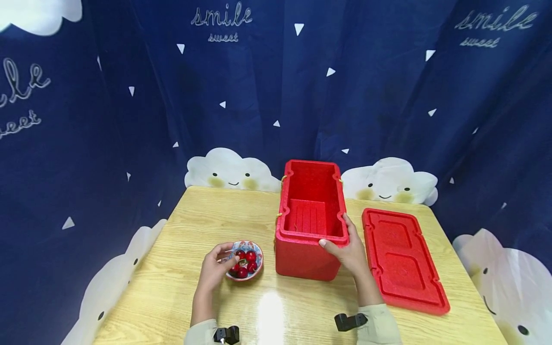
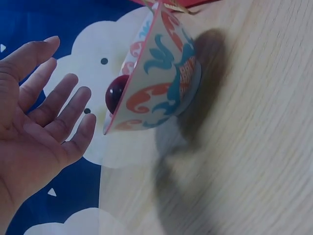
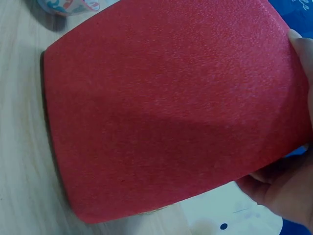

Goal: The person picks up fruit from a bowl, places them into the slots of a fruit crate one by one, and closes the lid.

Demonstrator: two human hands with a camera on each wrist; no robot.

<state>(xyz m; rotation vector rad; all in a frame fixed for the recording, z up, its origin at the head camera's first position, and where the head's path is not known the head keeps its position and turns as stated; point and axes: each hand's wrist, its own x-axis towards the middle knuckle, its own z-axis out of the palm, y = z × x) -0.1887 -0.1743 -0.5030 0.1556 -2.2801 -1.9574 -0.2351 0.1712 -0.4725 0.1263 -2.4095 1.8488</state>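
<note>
A small patterned bowl [image 1: 260, 255] holds several dark red cherries [image 1: 243, 272] on the table, left of the box. My left hand [image 1: 213, 269] is at the bowl's left side, its fingers loosely spread and reaching over the rim in the head view. In the left wrist view that hand [image 2: 41, 115] shows nothing in its fingers, with a gap between it and the bowl [image 2: 161, 88]. A red foam box [image 1: 306, 258] stands upright without its lid, mostly bare inside. My right hand [image 1: 354, 254] grips its near right corner, thumb on the front rim and fingers along the right side.
The red lid [image 1: 398, 258] lies flat on the wooden table [image 1: 168, 282], right of the box. Yellow cords [image 1: 279, 215] run along the box's sides. A dark blue curtain [image 1: 254, 86] with white clouds hangs behind and beside the table.
</note>
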